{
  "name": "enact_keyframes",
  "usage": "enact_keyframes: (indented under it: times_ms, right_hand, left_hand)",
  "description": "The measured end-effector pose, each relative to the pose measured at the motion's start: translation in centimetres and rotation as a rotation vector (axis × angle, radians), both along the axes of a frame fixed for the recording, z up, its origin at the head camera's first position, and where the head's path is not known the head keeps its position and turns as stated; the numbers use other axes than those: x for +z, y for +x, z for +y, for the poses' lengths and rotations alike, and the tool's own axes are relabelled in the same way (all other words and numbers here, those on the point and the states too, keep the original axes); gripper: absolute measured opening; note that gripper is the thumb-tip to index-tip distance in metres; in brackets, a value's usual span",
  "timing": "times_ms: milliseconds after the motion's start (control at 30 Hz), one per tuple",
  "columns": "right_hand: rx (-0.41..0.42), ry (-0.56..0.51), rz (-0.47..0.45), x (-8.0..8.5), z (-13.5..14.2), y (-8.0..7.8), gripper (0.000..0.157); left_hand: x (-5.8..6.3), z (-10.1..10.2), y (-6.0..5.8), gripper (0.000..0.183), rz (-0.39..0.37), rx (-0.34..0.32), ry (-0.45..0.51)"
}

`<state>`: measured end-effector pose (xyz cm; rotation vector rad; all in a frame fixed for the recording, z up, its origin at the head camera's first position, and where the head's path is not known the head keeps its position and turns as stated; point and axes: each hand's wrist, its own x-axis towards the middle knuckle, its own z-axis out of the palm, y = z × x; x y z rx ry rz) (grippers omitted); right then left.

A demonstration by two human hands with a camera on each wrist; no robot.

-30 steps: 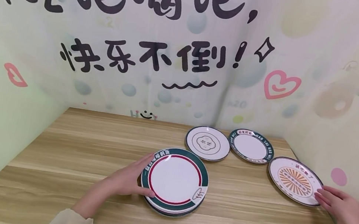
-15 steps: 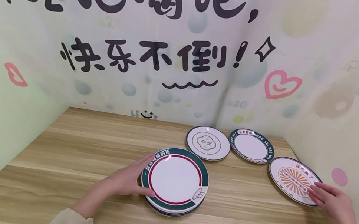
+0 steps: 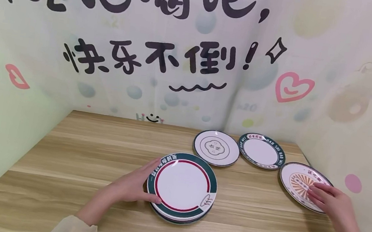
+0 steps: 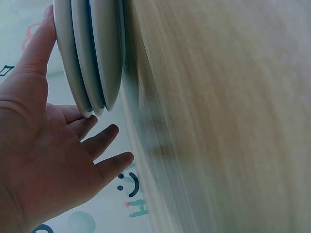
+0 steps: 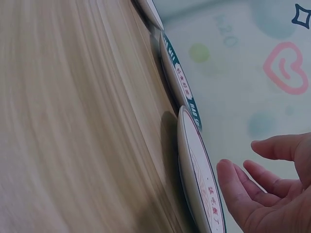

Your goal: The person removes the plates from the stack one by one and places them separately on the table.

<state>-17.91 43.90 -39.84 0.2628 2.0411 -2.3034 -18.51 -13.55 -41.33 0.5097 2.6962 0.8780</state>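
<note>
My left hand (image 3: 134, 183) rests against the left edge of a stack of plates (image 3: 182, 185). Its thumb lies on the rim of the top plate, which has a green band and a red ring. In the left wrist view, a finger touches the stack's edge (image 4: 82, 63) while the other fingers spread loosely below. Over the plate with an orange sunburst print (image 3: 298, 180), at the right of the table, my right hand (image 3: 333, 205) hovers with relaxed fingers and holds nothing. In the right wrist view, its fingertips are beside that plate's printed face (image 5: 201, 174).
A white plate with a small badge print (image 3: 226, 156) lies behind the stack. Right of it lies a green-rimmed plate (image 3: 259, 152), close to the sunburst plate. A wooden table (image 3: 72, 164) carries them all, with a printed backdrop (image 3: 134, 82) behind and at both sides.
My right hand has moved leftward from the sunburst plate's right edge to over its printed face. The left hand and all the plates stay in place.
</note>
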Motion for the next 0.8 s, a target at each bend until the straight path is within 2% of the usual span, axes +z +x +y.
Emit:
enact_keyframes:
  times_ms: [300, 567, 800]
  right_hand:
    - [0.042, 0.050, 0.038, -0.3, -2.1, -0.5, 0.038]
    - [0.093, 0.052, 0.063, -0.8, -3.8, -1.3, 0.037]
    - [0.116, 0.222, 0.027, -0.3, -6.2, -1.8, 0.031]
  left_hand:
    - [0.0, 0.1, 0.0, 0.119, -0.004, 0.001, -0.004]
    - [0.0, 0.0, 0.0, 0.118, 0.000, -0.005, 0.001]
    - [-0.1, -0.1, 0.0, 0.119, 0.004, -0.007, 0.003]
